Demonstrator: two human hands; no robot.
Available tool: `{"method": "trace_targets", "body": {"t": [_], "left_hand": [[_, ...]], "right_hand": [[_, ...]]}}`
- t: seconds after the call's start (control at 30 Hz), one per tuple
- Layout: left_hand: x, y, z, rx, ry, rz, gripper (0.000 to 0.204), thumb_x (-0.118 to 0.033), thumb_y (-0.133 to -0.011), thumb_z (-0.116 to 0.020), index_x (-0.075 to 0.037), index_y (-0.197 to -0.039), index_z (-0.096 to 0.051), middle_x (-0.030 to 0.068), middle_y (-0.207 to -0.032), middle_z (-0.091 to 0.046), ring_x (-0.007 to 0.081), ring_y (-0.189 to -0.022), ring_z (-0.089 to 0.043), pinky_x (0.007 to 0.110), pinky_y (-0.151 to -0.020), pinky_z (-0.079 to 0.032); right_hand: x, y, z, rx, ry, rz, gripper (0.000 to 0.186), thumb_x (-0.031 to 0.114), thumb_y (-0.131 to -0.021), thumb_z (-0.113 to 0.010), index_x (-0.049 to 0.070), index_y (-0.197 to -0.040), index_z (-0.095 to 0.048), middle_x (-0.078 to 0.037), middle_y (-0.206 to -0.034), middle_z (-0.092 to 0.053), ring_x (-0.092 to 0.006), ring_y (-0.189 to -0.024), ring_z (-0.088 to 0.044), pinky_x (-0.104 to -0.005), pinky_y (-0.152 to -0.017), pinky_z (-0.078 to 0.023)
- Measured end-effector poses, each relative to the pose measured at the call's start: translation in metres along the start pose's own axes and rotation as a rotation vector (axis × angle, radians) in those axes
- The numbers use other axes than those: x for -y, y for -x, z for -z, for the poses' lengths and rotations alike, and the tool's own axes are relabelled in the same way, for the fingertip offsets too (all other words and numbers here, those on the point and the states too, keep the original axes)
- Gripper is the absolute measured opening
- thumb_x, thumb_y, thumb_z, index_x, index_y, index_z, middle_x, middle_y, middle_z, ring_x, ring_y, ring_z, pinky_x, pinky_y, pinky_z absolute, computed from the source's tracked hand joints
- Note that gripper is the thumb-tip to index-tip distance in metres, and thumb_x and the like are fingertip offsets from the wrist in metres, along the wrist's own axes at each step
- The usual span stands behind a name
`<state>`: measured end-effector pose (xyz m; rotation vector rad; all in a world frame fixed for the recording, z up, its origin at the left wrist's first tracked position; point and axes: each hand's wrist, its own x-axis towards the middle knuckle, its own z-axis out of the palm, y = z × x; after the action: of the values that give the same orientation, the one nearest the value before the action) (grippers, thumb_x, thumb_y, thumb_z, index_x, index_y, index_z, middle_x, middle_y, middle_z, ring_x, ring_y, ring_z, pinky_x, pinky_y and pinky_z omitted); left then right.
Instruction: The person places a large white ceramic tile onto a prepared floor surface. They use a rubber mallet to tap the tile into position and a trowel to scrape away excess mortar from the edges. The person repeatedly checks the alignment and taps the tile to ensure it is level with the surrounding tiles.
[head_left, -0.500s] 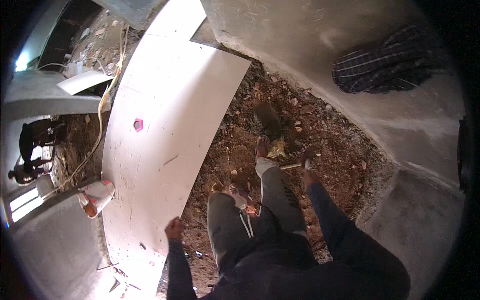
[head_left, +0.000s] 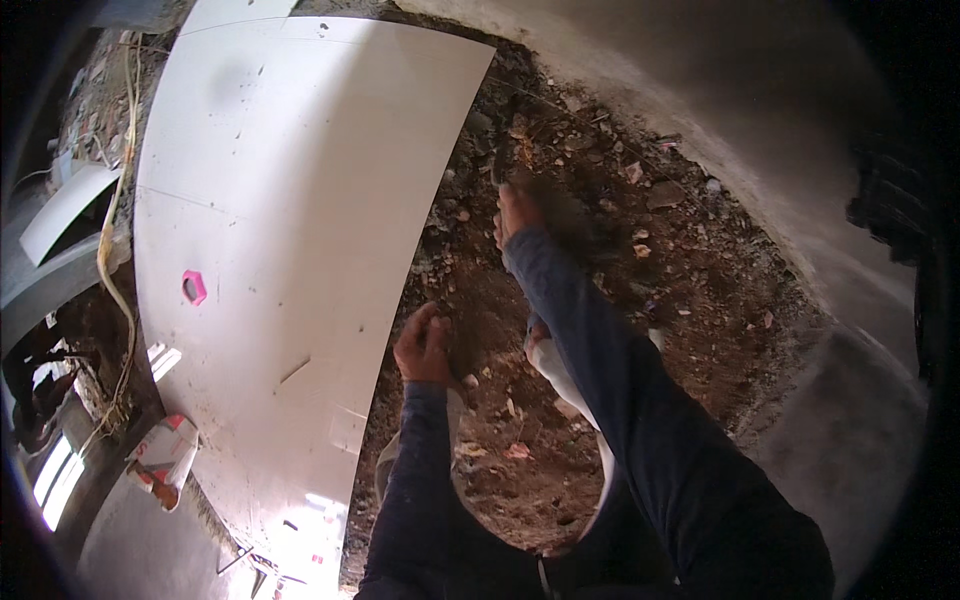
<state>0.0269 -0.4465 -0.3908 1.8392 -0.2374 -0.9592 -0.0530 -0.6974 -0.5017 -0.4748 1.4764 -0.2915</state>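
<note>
A large white board (head_left: 270, 230) lies along the left of the dirt floor (head_left: 520, 460), its long right edge running beside my hands. My left hand (head_left: 424, 345) hovers by that edge, fingers loosely bent, thumb apart and nothing seen in it. Farther ahead, my right hand (head_left: 515, 212) reaches low over rubble near the board's far right part. Its fingers are closed, and a thin dark piece seems to stick out beyond them, too blurred to name. On the board sit a small pink five-sided object (head_left: 194, 288) with a grey centre and a thin sliver (head_left: 295, 370).
A grey wall (head_left: 700, 80) with dark cloth (head_left: 895, 210) runs along the right. Stones and broken bits litter the dirt. Left of the board are a pale cable (head_left: 110, 255) and a red-and-white packet (head_left: 168, 450). Several dark tools (head_left: 262, 575) lie at the board's near end.
I have bent lower, closer to the board. My right hand moved forward and left from beside a pale stick. My left hand moved forward along the board's edge, its fingers loosening.
</note>
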Motion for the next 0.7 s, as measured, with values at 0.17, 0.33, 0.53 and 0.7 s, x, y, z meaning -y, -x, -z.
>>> {"method": "trace_targets", "body": {"t": [0.17,0.33,0.53,0.7], "left_hand": [[-0.01,-0.107,-0.001,-0.102,0.039,-0.032,0.029,-0.008,-0.098,-0.064,0.005,-0.124,-0.065,0.0115,-0.108,-0.07,0.0189,-0.097,-0.07,0.03,-0.085,-0.056],[-0.063,-0.17,-0.015,-0.009,0.145,-0.115,0.034,-0.012,-0.099,-0.064,0.006,-0.127,-0.062,0.0154,-0.115,-0.066,0.0248,-0.102,-0.07,0.034,-0.089,-0.056],[-0.09,-0.222,0.006,-0.065,0.057,-0.323,0.035,-0.015,-0.099,-0.064,0.006,-0.127,-0.062,0.0176,-0.115,-0.067,0.0269,-0.102,-0.071,0.035,-0.089,-0.057],[-0.094,-0.258,-0.013,0.0,0.127,-0.455,0.035,-0.014,-0.097,-0.065,0.007,-0.125,-0.063,0.0182,-0.114,-0.067,0.0269,-0.101,-0.072,0.034,-0.087,-0.057]], "right_hand": [[0.011,-0.078,-0.063,0.076,-0.123,0.031,0.046,0.053,-0.1,-0.054,0.012,-0.121,-0.053,-0.005,-0.066,-0.048,-0.0179,-0.049,-0.045,-0.0377,-0.043,-0.038],[-0.072,-0.174,-0.023,-0.104,-0.034,0.165,0.044,0.055,-0.102,-0.048,0.011,-0.11,-0.052,-0.007,-0.066,-0.048,-0.0199,-0.043,-0.041,-0.0412,-0.041,-0.035],[-0.053,-0.124,-0.057,0.007,-0.321,0.325,0.042,0.051,-0.104,-0.044,0.01,-0.098,-0.047,-0.007,-0.065,-0.048,-0.0199,-0.042,-0.038,-0.0404,-0.04,-0.031],[-0.035,-0.181,-0.055,-0.073,0.128,0.4,0.041,0.051,-0.104,-0.045,0.01,-0.104,-0.049,-0.006,-0.065,-0.045,-0.019,-0.047,-0.04,-0.0424,-0.044,-0.036]]}}
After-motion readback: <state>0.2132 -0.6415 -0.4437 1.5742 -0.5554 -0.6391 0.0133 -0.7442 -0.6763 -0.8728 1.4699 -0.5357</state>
